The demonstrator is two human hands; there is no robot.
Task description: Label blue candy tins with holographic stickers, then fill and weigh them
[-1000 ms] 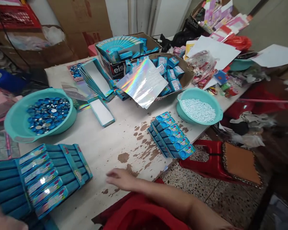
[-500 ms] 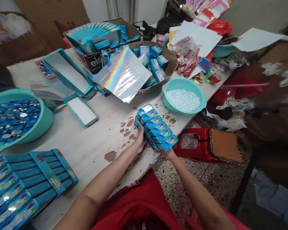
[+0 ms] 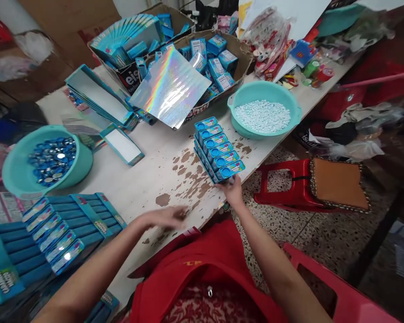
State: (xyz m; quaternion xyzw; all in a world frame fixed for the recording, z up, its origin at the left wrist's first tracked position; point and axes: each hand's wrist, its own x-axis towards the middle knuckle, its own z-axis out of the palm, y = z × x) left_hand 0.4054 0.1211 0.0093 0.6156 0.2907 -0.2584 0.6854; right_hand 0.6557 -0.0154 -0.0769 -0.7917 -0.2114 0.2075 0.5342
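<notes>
A row of several small blue printed candy boxes (image 3: pixel 218 150) sits in a blue tray on the worn right part of the table. At its near end, my right hand (image 3: pixel 234 190) has its fingers curled against the lowest box and tray edge. My left hand (image 3: pixel 170 217) is over the table to the lower left, apart from the row. Motion blurs it, but its fingers look stretched out with nothing in them. Just behind the row stands a turquoise basin (image 3: pixel 234 114) of small white pieces.
Stacked blue candy packs (image 3: pixel 87 224) fill the left front, beside a turquoise tub (image 3: pixel 84 163) of blue and silver discs. Behind are an empty blue tray (image 3: pixel 123 146), a shiny holographic sheet (image 3: pixel 171 89) and cartons (image 3: pixel 244 72) of blue boxes. A red stool (image 3: pixel 283 188) stands right of the table.
My left hand has let go of the row of boxes and moved down and left. My right hand stays at its near end. The view has shifted.
</notes>
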